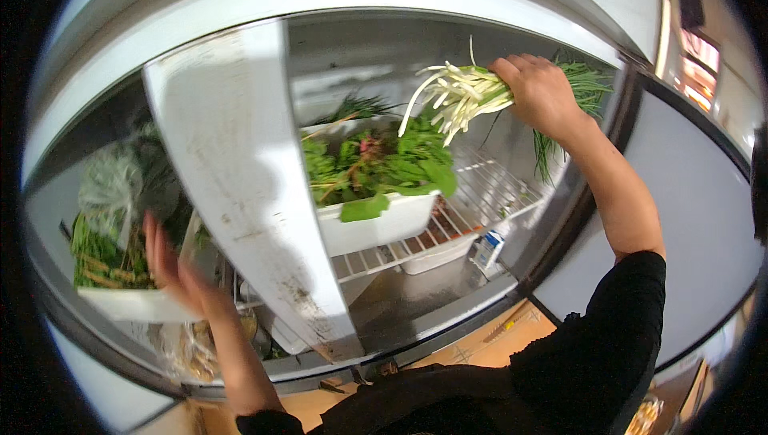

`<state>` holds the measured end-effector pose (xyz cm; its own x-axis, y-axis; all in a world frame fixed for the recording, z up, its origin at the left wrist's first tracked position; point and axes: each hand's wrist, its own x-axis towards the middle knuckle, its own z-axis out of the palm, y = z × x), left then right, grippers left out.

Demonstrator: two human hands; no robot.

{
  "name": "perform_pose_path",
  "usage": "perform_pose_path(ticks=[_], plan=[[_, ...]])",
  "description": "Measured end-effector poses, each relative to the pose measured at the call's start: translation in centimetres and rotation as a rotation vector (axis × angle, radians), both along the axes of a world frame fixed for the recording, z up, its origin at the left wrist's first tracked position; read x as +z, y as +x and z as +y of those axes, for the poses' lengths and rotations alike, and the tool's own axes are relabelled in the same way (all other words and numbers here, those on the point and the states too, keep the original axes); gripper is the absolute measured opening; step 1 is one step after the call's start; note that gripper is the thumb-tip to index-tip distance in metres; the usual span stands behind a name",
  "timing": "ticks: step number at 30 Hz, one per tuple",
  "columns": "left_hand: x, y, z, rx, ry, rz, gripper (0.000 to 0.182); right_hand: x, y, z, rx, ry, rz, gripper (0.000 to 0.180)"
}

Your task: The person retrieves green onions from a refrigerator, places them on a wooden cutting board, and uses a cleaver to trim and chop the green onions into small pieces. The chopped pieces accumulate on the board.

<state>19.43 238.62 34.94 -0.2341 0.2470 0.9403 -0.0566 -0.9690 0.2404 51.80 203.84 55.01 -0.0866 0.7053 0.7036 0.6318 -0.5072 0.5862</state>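
Raised inside the right side of an open refrigerator, my right hand (534,93) grips a bunch of long-stemmed greens (474,96), perhaps garlic chives. Their pale ends point left and the green leaves hang down to the right. My left hand (171,267), slightly blurred, has its fingers apart and holds nothing. It is in front of a white bin (132,306) of leafy greens in the left compartment, near a clear plastic bag (111,186). A second white bin (378,228), full of leafy greens (414,165), stands on the wire shelf in the right compartment.
A white upright divider (240,177) separates the two compartments. Under the wire shelf (492,189) sit a white tub (435,258) and a small blue and white carton (489,249). A clear bag of food (195,354) lies low at left. The open refrigerator door (654,213) is at right.
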Motion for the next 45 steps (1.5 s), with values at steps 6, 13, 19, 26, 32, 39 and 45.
perform_pose_path(ticks=[6,13,19,26,32,39,45], plan=[[-7.3,1.3,-14.9,-1.233,0.567,0.411,0.029,-0.2,-7.1,-7.9,-0.262,0.053,0.269,0.034],[-11.6,13.7,-25.8,-2.113,-0.416,0.959,0.059,-1.6,-14.6,-12.5,-0.402,0.079,0.684,0.031],[-13.0,14.0,-35.1,-2.321,-0.834,1.212,0.068,-6.2,-19.0,-19.6,-0.442,0.332,1.235,0.039],[-12.4,8.5,-44.2,-2.269,-0.455,0.906,0.061,-16.4,-24.5,-28.9,-0.416,0.734,1.630,0.040],[-11.9,6.6,-54.4,-2.291,-0.860,0.946,0.011,-22.6,-29.6,-37.0,-0.420,0.838,1.801,0.035],[-13.1,3.9,-64.1,-2.050,-0.629,1.055,0.014,-25.3,-35.1,-45.9,-0.216,1.012,2.055,0.044],[-14.1,-0.7,-66.2,-2.359,-0.182,1.173,0.041,-26.5,-43.3,-52.5,-0.115,0.903,1.807,0.045]])
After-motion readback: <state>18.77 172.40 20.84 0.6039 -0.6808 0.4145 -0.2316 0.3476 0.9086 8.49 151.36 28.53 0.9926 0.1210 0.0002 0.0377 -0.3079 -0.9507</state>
